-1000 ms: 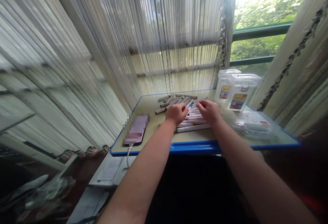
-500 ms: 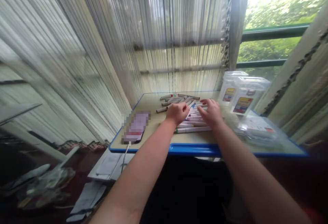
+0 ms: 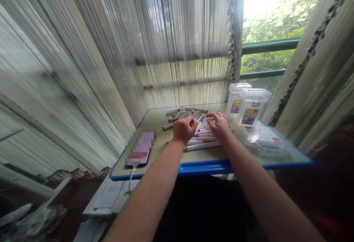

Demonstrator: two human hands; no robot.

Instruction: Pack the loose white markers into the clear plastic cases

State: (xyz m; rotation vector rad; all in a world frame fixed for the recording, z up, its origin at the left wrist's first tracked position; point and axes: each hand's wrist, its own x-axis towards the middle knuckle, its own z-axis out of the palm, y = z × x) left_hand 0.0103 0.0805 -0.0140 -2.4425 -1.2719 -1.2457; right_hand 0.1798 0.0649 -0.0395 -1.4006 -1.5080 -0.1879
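White markers [image 3: 204,145] piled on blue-edged table [image 3: 163,155] between and below both hands, left hand [image 3: 184,129] fingers curled, right hand [image 3: 219,126] fingers bent over pile, can't tell whether either grips one, grey markers [image 3: 182,115] behind, phone [image 3: 141,148] left, clear boxes [image 3: 257,102] right.

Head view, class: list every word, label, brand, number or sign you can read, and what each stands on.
No text is readable.
Front clear container: its label is too small and blurred.
Rear clear container: label likewise.
Flat clear case: print too blurred.
Phone: screen pixelated.
Markers: no lettering can be made out.
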